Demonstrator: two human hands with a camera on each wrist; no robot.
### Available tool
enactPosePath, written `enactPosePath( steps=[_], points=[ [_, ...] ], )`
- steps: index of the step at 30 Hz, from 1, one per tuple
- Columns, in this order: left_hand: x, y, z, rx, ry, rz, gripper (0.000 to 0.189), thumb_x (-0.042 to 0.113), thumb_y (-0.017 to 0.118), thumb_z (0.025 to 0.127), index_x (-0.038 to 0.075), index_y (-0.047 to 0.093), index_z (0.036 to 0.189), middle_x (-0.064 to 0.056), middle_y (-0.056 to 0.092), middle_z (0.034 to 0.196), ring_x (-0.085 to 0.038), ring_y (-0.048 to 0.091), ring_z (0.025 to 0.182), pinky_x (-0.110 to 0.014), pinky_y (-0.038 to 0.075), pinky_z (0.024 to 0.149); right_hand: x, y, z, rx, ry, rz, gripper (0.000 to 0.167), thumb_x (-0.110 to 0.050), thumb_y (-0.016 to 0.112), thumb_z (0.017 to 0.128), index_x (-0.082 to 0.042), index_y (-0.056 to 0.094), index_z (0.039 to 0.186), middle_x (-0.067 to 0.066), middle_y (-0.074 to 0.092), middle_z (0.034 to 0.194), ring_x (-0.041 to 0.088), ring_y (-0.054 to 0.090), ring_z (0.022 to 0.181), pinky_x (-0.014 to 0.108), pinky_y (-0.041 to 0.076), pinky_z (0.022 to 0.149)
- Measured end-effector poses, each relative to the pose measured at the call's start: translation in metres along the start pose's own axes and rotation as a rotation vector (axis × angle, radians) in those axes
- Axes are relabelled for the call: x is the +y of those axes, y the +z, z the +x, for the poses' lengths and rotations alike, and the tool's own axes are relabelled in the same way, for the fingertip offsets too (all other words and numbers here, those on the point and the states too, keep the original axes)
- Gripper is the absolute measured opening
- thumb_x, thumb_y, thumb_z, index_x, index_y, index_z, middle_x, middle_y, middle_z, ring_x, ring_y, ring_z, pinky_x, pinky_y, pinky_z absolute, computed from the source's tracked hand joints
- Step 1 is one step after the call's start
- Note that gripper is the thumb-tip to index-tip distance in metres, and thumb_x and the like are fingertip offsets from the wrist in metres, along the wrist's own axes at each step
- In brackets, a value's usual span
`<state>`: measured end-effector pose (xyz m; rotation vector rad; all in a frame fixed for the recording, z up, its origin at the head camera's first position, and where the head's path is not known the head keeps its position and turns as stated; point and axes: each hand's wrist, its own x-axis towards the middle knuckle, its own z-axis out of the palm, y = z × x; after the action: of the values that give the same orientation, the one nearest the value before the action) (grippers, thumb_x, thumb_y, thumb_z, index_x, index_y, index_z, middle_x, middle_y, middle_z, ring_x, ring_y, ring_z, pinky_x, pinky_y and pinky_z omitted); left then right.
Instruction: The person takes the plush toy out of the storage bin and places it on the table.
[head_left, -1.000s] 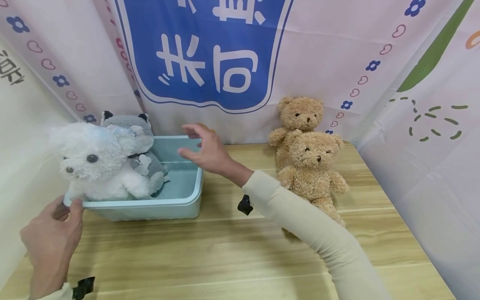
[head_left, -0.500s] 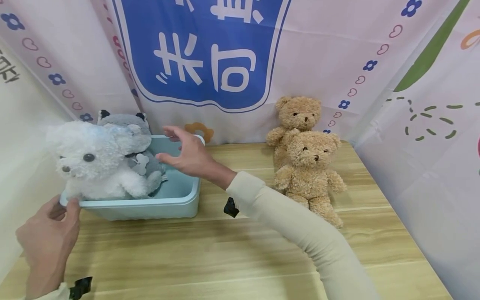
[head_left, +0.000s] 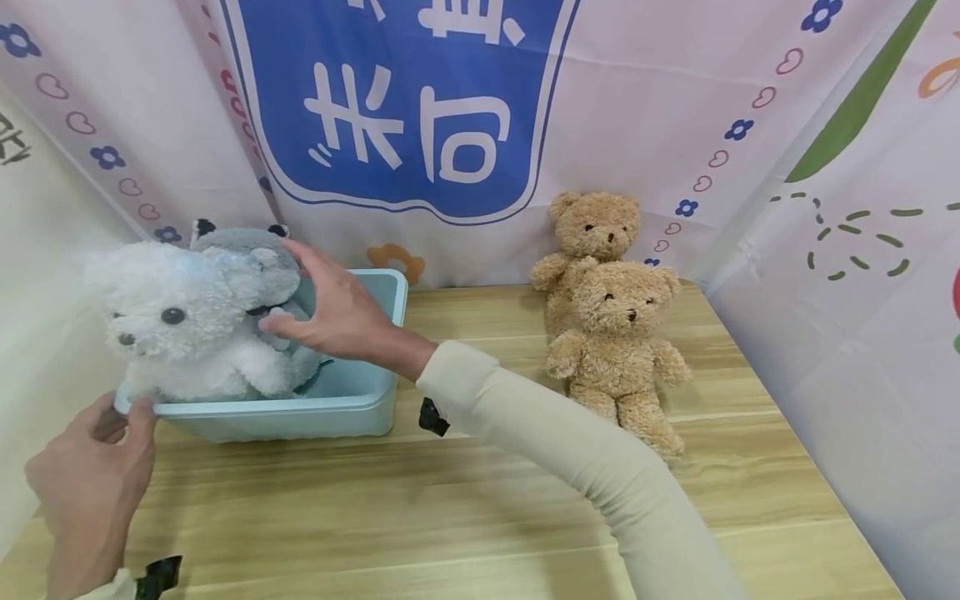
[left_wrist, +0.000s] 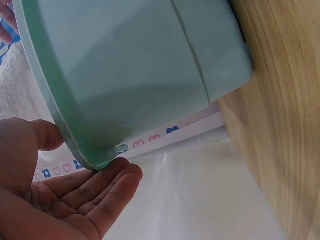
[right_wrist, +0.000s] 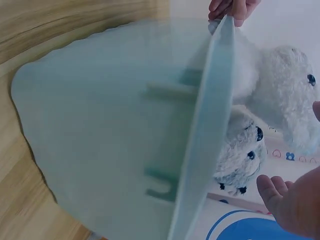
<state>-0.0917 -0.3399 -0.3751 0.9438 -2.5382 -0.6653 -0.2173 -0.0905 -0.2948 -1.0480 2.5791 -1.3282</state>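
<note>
My left hand [head_left: 93,471] pinches the near left corner rim of a light-blue plastic bin [head_left: 292,423]. In the left wrist view, its thumb lies at one side of the rim and its fingers at the other. Inside the bin sit a fluffy white plush animal [head_left: 176,287] and, behind it, a grey plush animal [head_left: 247,246] with black-tipped ears. My right hand [head_left: 348,317] is over the bin with thumb and fingers spread, next to the grey plush. Whether it touches that plush I cannot tell. The grey plush's lower body is partly hidden.
Two tan teddy bears sit on the right of the wooden table [head_left: 480,517], the front bear [head_left: 626,350] partly covering the rear bear [head_left: 596,225]. A printed cloth [head_left: 637,100] with a blue panel hangs right behind the table, and a white side wall [head_left: 37,275] stands left.
My right hand has moved left across the bin, from its right end to the grey plush. The left hand has kept its hold on the rim.
</note>
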Motion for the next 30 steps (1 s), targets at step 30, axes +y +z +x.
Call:
enactPosePath(
  steps=[30],
  points=[
    [0.0, -0.001, 0.0, 0.003, 0.007, -0.008, 0.055, 0.035, 0.038, 0.097, 0.004, 0.051, 0.141, -0.028, 0.06, 0.125, -0.047, 0.058, 0.119, -0.059, 0.041, 0.102, -0.038, 0.033, 0.029, -0.053, 0.079, -0.104, 0.091, -0.054, 0.071, 0.083, -0.039, 0.018, 0.155, -0.024, 0.025, 0.157, -0.009, 0.024, 0.143, 0.015, 0.027, 0.114]
  ],
)
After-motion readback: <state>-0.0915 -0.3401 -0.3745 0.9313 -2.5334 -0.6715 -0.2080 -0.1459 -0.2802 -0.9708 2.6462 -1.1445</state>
